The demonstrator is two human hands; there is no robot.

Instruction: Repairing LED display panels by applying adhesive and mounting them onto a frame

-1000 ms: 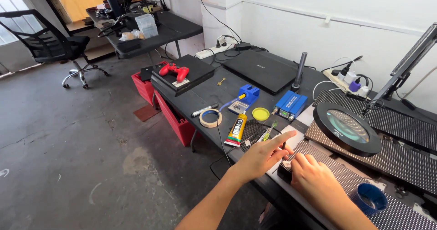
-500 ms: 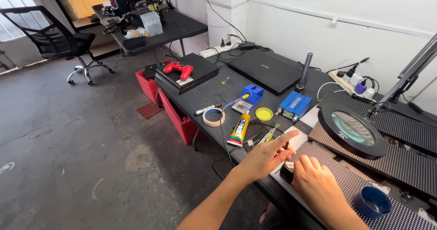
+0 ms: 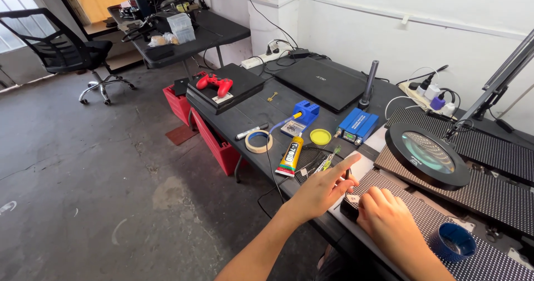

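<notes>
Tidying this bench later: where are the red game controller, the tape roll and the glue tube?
red game controller (image 3: 214, 83), head view, its middle
tape roll (image 3: 259, 141), head view, its ring
glue tube (image 3: 291, 156), head view, its yellow body

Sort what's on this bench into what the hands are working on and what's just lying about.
In hand: left hand, right hand, dotted black panel, small black part between the hands.

Lying about: red game controller, closed laptop, tape ring, glue tube, yellow lid, magnifier lamp.
</notes>
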